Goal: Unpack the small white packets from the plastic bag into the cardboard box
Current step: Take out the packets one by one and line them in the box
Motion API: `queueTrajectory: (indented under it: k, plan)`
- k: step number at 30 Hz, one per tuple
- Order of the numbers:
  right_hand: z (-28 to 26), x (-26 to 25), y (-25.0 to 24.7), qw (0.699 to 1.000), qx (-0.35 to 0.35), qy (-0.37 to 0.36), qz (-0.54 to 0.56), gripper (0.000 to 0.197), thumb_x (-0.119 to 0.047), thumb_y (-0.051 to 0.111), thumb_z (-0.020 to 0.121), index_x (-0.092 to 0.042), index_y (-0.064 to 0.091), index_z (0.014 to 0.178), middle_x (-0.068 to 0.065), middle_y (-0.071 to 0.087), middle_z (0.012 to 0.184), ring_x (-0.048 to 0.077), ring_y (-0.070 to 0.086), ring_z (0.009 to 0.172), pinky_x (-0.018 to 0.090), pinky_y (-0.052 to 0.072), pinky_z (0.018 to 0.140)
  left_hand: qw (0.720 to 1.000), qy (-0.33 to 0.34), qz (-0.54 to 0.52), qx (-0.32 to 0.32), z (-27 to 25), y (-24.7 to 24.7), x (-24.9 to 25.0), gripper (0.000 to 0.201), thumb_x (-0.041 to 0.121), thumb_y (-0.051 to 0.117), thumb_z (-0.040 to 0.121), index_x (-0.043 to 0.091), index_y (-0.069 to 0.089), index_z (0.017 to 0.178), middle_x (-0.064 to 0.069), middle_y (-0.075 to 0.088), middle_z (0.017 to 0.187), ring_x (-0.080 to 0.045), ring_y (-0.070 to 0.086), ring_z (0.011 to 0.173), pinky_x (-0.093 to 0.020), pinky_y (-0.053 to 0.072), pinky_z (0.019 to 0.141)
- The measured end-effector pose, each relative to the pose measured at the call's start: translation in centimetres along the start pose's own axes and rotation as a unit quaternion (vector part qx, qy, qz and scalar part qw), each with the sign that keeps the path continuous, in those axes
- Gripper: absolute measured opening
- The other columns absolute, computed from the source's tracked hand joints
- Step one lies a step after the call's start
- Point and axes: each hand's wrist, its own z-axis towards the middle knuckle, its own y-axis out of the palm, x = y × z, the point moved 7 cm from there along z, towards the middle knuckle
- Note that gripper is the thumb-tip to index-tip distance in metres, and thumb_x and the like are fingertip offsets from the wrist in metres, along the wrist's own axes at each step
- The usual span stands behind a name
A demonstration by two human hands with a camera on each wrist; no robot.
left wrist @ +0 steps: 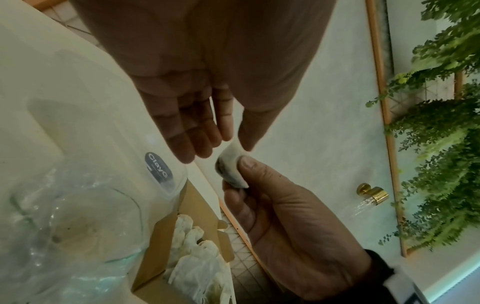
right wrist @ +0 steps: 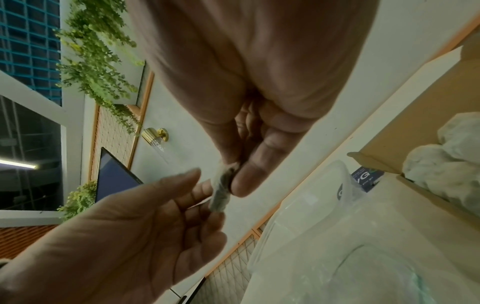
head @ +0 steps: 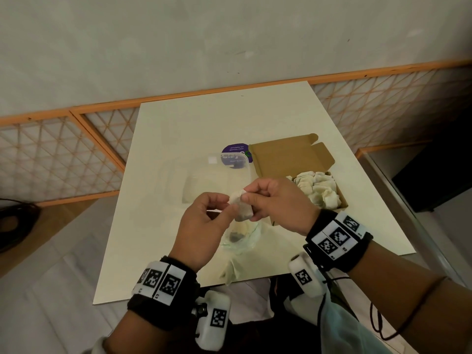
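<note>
packets [head: 319,191] fill box [head: 291,159] beside bag [head: 241,235].

Pale plaster wall [head: 178,47], orange-framed lattice panels [head: 51,159], cream table [head: 178,118], hanging greenery [left wrist: 441,144], brass wall lamp [left wrist: 372,194]

A small white paper packet [head: 242,207] with dark contents showing through is pinched above the crumpled clear plastic bag [head: 240,237], just left of the open brown cardboard box [head: 293,159]. The bag lies flattened and nearly empty beside the box's near left corner, a dark speck showing inside it. The box sits with its lid flap folded back flat, and its tray holds a heap of similar white packets [head: 319,189] piled loosely to the rim.
</note>
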Motion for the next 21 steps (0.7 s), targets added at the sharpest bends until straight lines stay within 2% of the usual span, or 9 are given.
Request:
queueTrajectory:
  k: [1,3,5,8,10,12,15,19,21]
  plan:
    - [0.0,0.0,0.2,1.000,-0.006,-0.001,-0.003,0.014,-0.010,0.068,0.098,0.001,0.073,0.106,0.020,0.077,0.089,0.036,0.077,0.084,0.041,0.066,0.075,1.000,0.004,0.005,-0.006,0.1,0.2,0.0,0.020,0.035,0.080,0.087,0.024,0.071,0.102,0.005,0.076,0.095,-0.021,0.072,0.082,-0.041,0.060,0.081]
    - [0.0,-0.1,0.6,0.999,-0.030,-0.013,-0.030,0.015,-0.013,0.066,0.100,-0.001,0.074,0.106,0.018,0.077,0.087,0.036,0.077,0.083,0.043,0.065,0.076,0.999,0.031,0.026,-0.011,0.1,0.4,0.3,0.008,0.028,0.075,0.093,0.022,0.072,0.098,0.005,0.077,0.091,-0.013,0.071,0.077,-0.036,0.059,0.077]
    - [0.0,-0.3,0.8,0.995,-0.044,-0.031,-0.081,0.015,-0.018,0.066,0.101,-0.007,0.075,0.104,0.007,0.077,0.081,0.028,0.076,0.078,0.043,0.065,0.076,0.998,0.048,0.045,-0.002,0.3,0.2,0.2,0.005,0.021,0.070,0.097,0.019,0.073,0.093,0.004,0.077,0.085,-0.009,0.069,0.074,-0.032,0.056,0.076]
    - [-0.1,-0.9,0.3,0.983,-0.040,-0.063,-0.166,0.011,-0.019,0.065,0.101,-0.012,0.072,0.099,-0.003,0.075,0.079,0.014,0.074,0.074,0.027,0.061,0.069,0.998,0.041,0.056,-0.011,0.5,0.1,-0.1,0.008,0.020,0.068,0.098,0.021,0.073,0.092,0.004,0.077,0.083,-0.011,0.071,0.077,-0.033,0.058,0.079]
    - [-0.3,-1.7,0.1,0.970,-0.045,-0.092,-0.221,0.010,-0.017,0.061,0.102,-0.013,0.070,0.099,-0.009,0.072,0.082,0.005,0.069,0.075,0.013,0.050,0.063,0.995,0.049,0.078,-0.029,0.4,0.2,0.1,0.010,0.020,0.066,0.099,0.023,0.075,0.094,0.003,0.077,0.081,-0.011,0.072,0.076,-0.025,0.057,0.078]
    - [-0.4,-2.5,-0.2,0.956,-0.045,-0.112,-0.267,0.012,-0.017,0.057,0.103,-0.014,0.068,0.099,-0.014,0.069,0.083,0.000,0.064,0.076,0.010,0.045,0.065,0.992,0.058,0.103,-0.037,0.3,0.2,0.0,0.013,0.019,0.065,0.100,0.025,0.076,0.094,0.005,0.076,0.082,-0.007,0.069,0.073,-0.016,0.052,0.072]
    - [-0.3,-3.4,-0.3,0.938,-0.039,-0.139,-0.315,0.013,-0.020,0.056,0.104,-0.016,0.066,0.098,-0.018,0.063,0.083,0.000,0.058,0.077,0.010,0.041,0.069,0.990,0.061,0.118,-0.044,0.0,0.3,0.1,0.013,0.021,0.065,0.100,0.026,0.076,0.095,0.007,0.074,0.086,-0.002,0.065,0.070,-0.010,0.046,0.068]
    - [0.2,-3.5,0.2,0.930,-0.051,-0.157,-0.329,0.013,-0.024,0.057,0.104,-0.017,0.067,0.099,-0.013,0.066,0.092,0.005,0.059,0.085,0.011,0.042,0.072,0.994,0.072,0.059,-0.055,-1.0,1.1,1.6,0.008,0.017,0.072,0.095,0.012,0.077,0.092,-0.005,0.065,0.108,-0.006,0.070,0.085,-0.009,0.053,0.064]
    - [0.5,-3.1,0.7,0.928,-0.063,-0.158,-0.330,0.014,-0.024,0.057,0.103,-0.016,0.068,0.100,-0.010,0.067,0.094,0.007,0.060,0.085,0.016,0.045,0.073,0.995,0.087,0.028,-0.033,-1.3,0.9,2.3,0.009,0.018,0.074,0.093,0.010,0.078,0.090,-0.003,0.064,0.113,-0.003,0.069,0.090,-0.009,0.053,0.063]
